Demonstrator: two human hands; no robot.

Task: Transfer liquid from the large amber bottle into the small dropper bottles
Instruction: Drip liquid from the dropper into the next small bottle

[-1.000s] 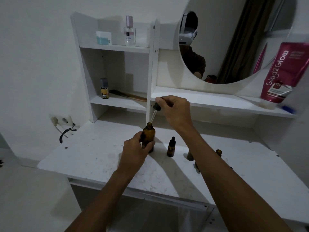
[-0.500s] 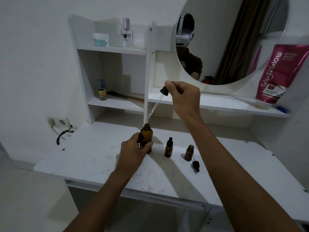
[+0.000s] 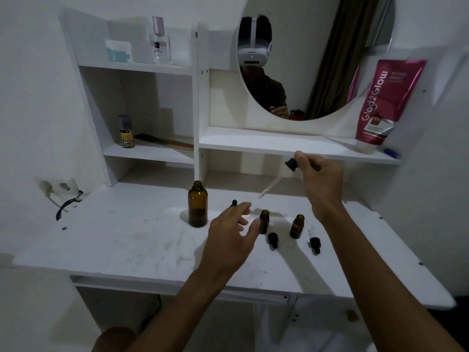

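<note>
Hands: left hand [image 3: 228,232] and right hand [image 3: 319,179], both bare.
Arms: left arm [image 3: 177,301] and right arm [image 3: 375,262], bare down to the frame's lower edge.
Headset [image 3: 253,53]: seen in the mirror [image 3: 317,34]; white, smooth, rounded front with a small pale dot at its middle.
Strap [image 3: 252,29]: white band running up over the head.
Shirt [image 3: 269,92]: dark, brownish; details too dim to tell.

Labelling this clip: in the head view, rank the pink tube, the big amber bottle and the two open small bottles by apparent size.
1. pink tube
2. big amber bottle
3. left small bottle and right small bottle: alike, not ranked
</note>
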